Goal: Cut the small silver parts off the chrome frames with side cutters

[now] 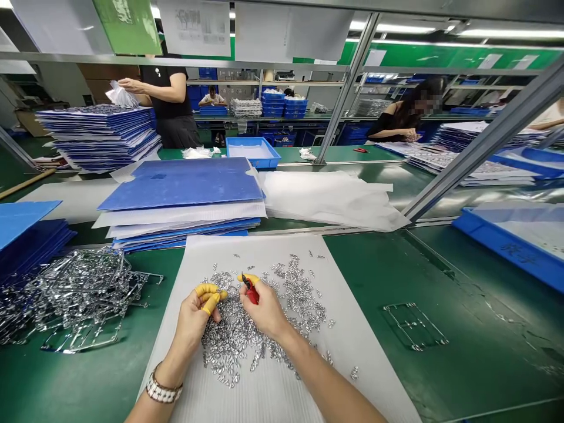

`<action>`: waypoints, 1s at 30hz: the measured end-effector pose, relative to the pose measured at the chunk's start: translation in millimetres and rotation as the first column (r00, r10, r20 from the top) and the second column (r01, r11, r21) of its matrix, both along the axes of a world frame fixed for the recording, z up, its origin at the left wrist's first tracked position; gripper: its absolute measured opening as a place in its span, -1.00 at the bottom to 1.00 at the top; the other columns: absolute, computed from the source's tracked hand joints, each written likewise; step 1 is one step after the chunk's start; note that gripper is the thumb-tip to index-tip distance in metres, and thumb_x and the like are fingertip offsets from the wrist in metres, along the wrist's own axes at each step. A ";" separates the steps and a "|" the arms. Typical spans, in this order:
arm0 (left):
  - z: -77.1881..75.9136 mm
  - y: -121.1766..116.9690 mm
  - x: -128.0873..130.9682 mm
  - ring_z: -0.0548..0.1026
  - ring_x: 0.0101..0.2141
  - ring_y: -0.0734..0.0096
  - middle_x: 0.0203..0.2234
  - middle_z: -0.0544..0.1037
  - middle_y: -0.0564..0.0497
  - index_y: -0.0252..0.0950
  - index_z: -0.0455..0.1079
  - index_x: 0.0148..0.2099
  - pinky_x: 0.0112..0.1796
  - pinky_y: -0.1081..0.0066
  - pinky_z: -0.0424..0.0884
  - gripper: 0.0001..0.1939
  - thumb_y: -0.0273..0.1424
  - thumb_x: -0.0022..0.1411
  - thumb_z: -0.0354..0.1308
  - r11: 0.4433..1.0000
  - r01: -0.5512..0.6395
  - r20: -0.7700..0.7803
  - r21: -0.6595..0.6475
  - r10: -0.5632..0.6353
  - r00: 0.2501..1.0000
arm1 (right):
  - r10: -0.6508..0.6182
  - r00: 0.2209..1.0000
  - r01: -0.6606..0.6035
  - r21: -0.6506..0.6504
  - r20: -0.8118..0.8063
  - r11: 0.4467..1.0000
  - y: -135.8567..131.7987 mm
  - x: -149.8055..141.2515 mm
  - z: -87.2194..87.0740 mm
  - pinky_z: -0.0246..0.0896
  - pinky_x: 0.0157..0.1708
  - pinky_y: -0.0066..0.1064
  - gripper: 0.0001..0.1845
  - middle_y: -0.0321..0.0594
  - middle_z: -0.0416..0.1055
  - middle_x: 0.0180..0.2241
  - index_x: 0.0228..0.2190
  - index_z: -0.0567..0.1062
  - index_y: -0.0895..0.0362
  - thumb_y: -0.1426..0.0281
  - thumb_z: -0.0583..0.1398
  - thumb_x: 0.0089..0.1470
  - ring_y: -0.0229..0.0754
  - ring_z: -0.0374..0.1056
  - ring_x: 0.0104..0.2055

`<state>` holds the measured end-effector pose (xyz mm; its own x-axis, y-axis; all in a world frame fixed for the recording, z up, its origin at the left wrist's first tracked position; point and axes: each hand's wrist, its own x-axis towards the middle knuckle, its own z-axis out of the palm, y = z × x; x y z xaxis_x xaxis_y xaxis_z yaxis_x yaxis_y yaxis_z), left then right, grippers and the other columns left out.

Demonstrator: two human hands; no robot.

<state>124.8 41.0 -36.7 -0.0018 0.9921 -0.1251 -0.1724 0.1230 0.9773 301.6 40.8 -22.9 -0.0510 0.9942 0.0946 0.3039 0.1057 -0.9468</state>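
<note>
Head view: the left hand [191,317] curls half shut above a heap of small bright metal parts [247,335], yellow finger cots [210,296] shielding its fingertips; whether it holds a part cannot be told. The right hand [259,308] closes on red-handled snips [251,292], tips upward. The heap lies on a ribbed white sheet [282,393], near tangled metal frames [74,299] on the green bench [388,364].

Hardly anything reads clearly — the blue plastic crate [511,252] at three o'clock bears dark handwritten characters, too blurred to make out; the hanging paper sheets [196,26] at twelve show only tiny print.
</note>
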 end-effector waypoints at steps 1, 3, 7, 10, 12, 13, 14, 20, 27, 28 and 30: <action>-0.6 0.1 0.7 0.38 -0.67 0.59 -0.38 0.61 -0.04 -0.32 0.36 -0.22 -0.48 0.47 0.31 -0.64 -0.20 0.03 0.32 1.000 0.004 0.003 0.006 -0.004 1.000 | 0.003 0.999 -0.003 -0.009 -0.040 1.000 0.0 -0.3 -0.4 0.23 -0.35 -0.38 -0.66 -0.28 0.44 -0.39 -0.13 0.46 0.11 0.46 0.13 0.00 -0.22 0.33 -0.40; -1.1 0.2 2.7 0.38 -0.66 0.58 -0.37 0.60 -0.04 -0.31 0.37 -0.23 -0.49 0.46 0.32 -0.65 -0.21 0.03 0.32 1.000 0.011 0.009 0.014 -0.011 1.000 | 0.003 0.990 -0.007 -0.029 -0.140 1.000 0.0 -2.3 -1.8 0.23 -0.32 -0.37 -0.65 -0.28 0.44 -0.36 -0.14 0.47 0.11 0.46 0.14 -0.03 -0.22 0.33 -0.38; 0.0 -1.4 7.2 0.37 -0.63 0.58 -0.28 0.57 -0.04 -0.30 0.41 -0.25 -0.49 0.44 0.34 -0.68 -0.21 0.02 0.33 0.999 0.016 0.011 0.034 -0.016 1.000 | -0.012 0.921 -0.021 -0.080 -0.389 0.997 -1.6 -11.0 -5.3 0.23 -0.27 -0.37 -0.62 -0.30 0.41 -0.36 -0.14 0.46 0.12 0.46 0.19 -0.09 -0.23 0.32 -0.35; -0.8 -2.9 9.5 0.34 -0.60 0.59 -0.34 0.54 0.02 -0.30 0.45 -0.27 -0.51 0.48 0.31 -0.70 -0.24 0.00 0.35 0.999 0.001 0.011 0.043 -0.002 1.000 | -0.035 0.857 -0.029 -0.115 -0.514 0.993 -4.0 -17.0 -5.7 0.22 -0.26 -0.37 -0.60 -0.32 0.39 -0.38 -0.15 0.46 0.11 0.46 0.22 -0.12 -0.24 0.31 -0.35; -2.6 -3.1 10.1 0.34 -0.54 0.56 -0.38 0.52 0.03 -0.30 0.47 -0.27 -0.52 0.52 0.28 -0.71 -0.26 -0.02 0.37 0.999 -0.028 0.021 0.045 0.027 0.999 | -0.046 0.840 -0.023 -0.121 -0.540 0.992 -5.2 -18.6 -4.6 0.21 -0.26 -0.37 -0.61 -0.33 0.38 -0.38 -0.16 0.46 0.10 0.46 0.22 -0.13 -0.24 0.30 -0.35; -3.6 -3.1 10.2 0.35 -0.51 0.54 -0.38 0.52 0.02 -0.29 0.48 -0.27 -0.53 0.53 0.27 -0.71 -0.27 -0.03 0.38 0.998 -0.044 0.028 0.044 0.043 0.999 | -0.049 0.839 -0.019 -0.120 -0.542 0.993 -5.5 -18.6 -4.0 0.21 -0.25 -0.37 -0.61 -0.33 0.38 -0.38 -0.16 0.47 0.10 0.46 0.22 -0.13 -0.23 0.30 -0.35; -4.5 -3.0 10.2 0.35 -0.49 0.53 -0.37 0.53 0.01 -0.29 0.48 -0.26 -0.52 0.54 0.27 -0.71 -0.27 -0.04 0.38 0.997 -0.058 0.035 0.043 0.056 0.998 | -0.050 0.839 -0.017 -0.118 -0.542 0.993 -5.7 -18.4 -3.4 0.22 -0.25 -0.37 -0.61 -0.32 0.38 -0.38 -0.17 0.47 0.10 0.46 0.22 -0.13 -0.23 0.30 -0.35; -5.6 -2.9 10.3 0.34 -0.48 0.52 -0.36 0.53 -0.01 -0.30 0.49 -0.29 -0.48 0.53 0.30 -0.72 -0.29 -0.06 0.40 0.997 -0.069 0.053 0.044 0.066 0.996 | -0.052 0.837 -0.014 -0.116 -0.544 0.993 -6.0 -18.7 -4.5 0.22 -0.23 -0.35 -0.60 -0.31 0.39 -0.37 -0.15 0.48 0.09 0.46 0.24 -0.13 -0.21 0.30 -0.34; -4.6 -5.3 15.8 0.35 -0.49 0.53 -0.39 0.53 0.01 -0.28 0.50 -0.30 -0.51 0.53 0.29 -0.72 -0.29 -0.08 0.41 0.995 -0.084 0.098 0.046 0.079 0.992 | -0.116 0.760 -0.007 -0.186 -0.639 0.982 -8.6 -22.6 -6.1 0.21 -0.17 -0.35 -0.60 -0.33 0.40 -0.36 -0.18 0.49 0.07 0.44 0.29 -0.16 -0.20 0.31 -0.29; -4.8 -5.5 16.4 0.35 -0.50 0.53 -0.40 0.53 0.02 -0.28 0.50 -0.30 -0.51 0.53 0.29 -0.72 -0.29 -0.08 0.41 0.995 -0.086 0.099 0.046 0.081 0.992 | -0.126 0.749 -0.008 -0.200 -0.650 0.980 -8.9 -22.9 -6.4 0.21 -0.19 -0.36 -0.59 -0.33 0.39 -0.36 -0.18 0.50 0.07 0.44 0.30 -0.18 -0.20 0.31 -0.30; -5.4 -5.7 17.4 0.36 -0.49 0.52 -0.39 0.54 0.02 -0.28 0.50 -0.30 -0.51 0.53 0.29 -0.72 -0.29 -0.07 0.41 0.994 -0.092 0.101 0.055 0.086 0.991 | -0.148 0.726 -0.017 -0.233 -0.672 0.972 -9.4 -23.6 -7.7 0.21 -0.28 -0.39 -0.57 -0.34 0.39 -0.38 -0.18 0.49 0.08 0.43 0.32 -0.20 -0.24 0.28 -0.37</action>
<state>142.3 35.3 -42.1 -0.0811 0.9943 -0.0695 -0.2754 0.0446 0.9603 277.9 31.4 -30.6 0.0112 0.9913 -0.1308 -0.4323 -0.1132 -0.8946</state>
